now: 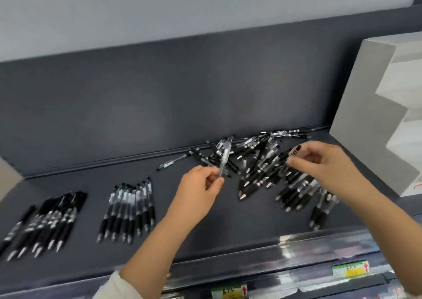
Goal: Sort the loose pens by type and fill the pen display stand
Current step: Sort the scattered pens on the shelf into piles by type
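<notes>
Display stand (356, 107) beside loose pens (269, 168); contents unclear

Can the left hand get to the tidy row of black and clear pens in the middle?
Probably yes. The left hand hovers just right of the tidy row of black and clear pens, with only bare dark shelf between. But its fingers already pinch a clear pen.

Loose pens (271, 166) heaped in a tangle at centre right of dark shelf, black and clear barrels crossing at all angles. One clear pen (223, 161) raised near-upright above heap's left edge. Two sorted groups to the left, each laid parallel, tips toward viewer: clear-barrelled pens (129, 209); farther left, darker pens (43, 225). White stepped display stand (374, 107) at far right.
</notes>
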`<action>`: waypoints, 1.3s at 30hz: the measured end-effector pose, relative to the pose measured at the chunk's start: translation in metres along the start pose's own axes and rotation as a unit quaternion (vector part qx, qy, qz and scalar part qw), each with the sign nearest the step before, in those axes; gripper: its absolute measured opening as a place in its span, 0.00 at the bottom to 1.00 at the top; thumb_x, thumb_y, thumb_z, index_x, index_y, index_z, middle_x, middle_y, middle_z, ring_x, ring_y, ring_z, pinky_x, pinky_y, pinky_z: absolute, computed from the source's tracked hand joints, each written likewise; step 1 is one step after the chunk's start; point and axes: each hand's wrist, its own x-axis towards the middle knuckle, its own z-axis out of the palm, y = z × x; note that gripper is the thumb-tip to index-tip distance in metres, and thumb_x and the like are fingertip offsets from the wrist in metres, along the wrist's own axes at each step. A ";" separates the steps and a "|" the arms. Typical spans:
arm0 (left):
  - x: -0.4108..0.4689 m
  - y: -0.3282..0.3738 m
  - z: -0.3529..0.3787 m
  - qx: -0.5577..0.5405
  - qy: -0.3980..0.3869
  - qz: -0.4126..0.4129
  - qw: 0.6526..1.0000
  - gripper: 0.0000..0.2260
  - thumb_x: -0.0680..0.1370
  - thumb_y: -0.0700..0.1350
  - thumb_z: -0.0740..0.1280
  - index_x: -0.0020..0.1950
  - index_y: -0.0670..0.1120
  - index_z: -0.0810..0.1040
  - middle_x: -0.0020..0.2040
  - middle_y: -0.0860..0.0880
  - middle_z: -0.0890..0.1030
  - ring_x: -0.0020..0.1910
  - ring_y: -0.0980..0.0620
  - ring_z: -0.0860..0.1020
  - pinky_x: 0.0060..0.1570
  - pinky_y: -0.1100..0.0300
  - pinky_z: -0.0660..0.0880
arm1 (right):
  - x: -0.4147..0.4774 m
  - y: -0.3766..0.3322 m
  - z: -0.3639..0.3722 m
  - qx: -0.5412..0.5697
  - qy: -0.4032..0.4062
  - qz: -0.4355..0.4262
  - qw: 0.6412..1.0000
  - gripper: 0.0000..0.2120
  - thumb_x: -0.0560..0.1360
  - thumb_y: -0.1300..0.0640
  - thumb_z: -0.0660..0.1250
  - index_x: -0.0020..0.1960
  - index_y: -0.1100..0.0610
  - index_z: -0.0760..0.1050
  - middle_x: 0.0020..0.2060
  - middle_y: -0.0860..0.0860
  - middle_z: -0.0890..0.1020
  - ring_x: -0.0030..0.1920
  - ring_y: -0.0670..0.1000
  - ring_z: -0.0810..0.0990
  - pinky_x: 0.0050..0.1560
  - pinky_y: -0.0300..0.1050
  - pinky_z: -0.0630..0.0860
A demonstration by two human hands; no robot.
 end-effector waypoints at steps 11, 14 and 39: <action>-0.053 -0.098 -0.075 0.166 0.063 -0.150 0.973 0.14 0.78 0.44 0.64 0.63 0.48 0.76 0.49 0.48 0.77 0.46 0.48 0.77 0.46 0.58 0.71 | 0.029 -0.054 0.156 0.144 -0.183 0.075 0.970 0.03 0.73 0.65 0.68 0.41 0.62 0.76 0.34 0.57 0.82 0.30 0.47 0.80 0.32 0.37 0.78; -0.057 -0.114 -0.081 0.185 0.062 -0.148 0.970 0.17 0.77 0.43 0.63 0.66 0.49 0.72 0.50 0.48 0.77 0.48 0.48 0.77 0.48 0.58 0.71 | 0.037 -0.066 0.200 0.097 -0.229 0.100 0.963 0.02 0.73 0.64 0.68 0.42 0.62 0.76 0.33 0.56 0.82 0.30 0.49 0.80 0.29 0.37 0.77; -0.009 -0.095 -0.044 0.165 0.023 0.065 0.984 0.10 0.77 0.53 0.63 0.55 0.53 0.80 0.46 0.54 0.77 0.52 0.52 0.75 0.46 0.57 0.75 | -0.003 -0.030 0.177 -0.234 -0.069 -0.005 0.970 0.11 0.76 0.55 0.64 0.58 0.54 0.77 0.51 0.50 0.78 0.53 0.51 0.76 0.54 0.48 0.74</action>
